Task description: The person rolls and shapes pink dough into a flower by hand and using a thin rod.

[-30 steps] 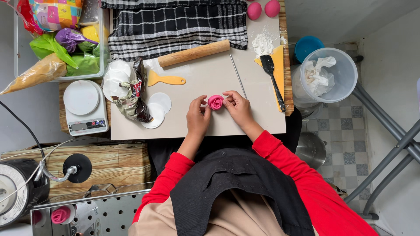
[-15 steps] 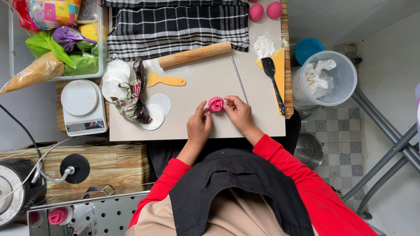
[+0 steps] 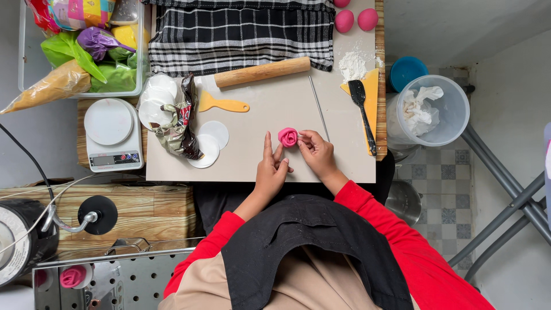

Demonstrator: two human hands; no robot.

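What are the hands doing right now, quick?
Left hand: open, fingers spread, holding nothing, just beside the pink dough rose.
Right hand: fingertips pinching the rose's edge on the board.

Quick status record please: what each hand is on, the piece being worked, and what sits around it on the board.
left hand: open on the board, fingertips by the dough
right hand: fingertips pinching the pink dough rose
nearby: thin metal rod, rolling pin, yellow scraper, white paper discs
far corner: two pink dough balls, flour pile
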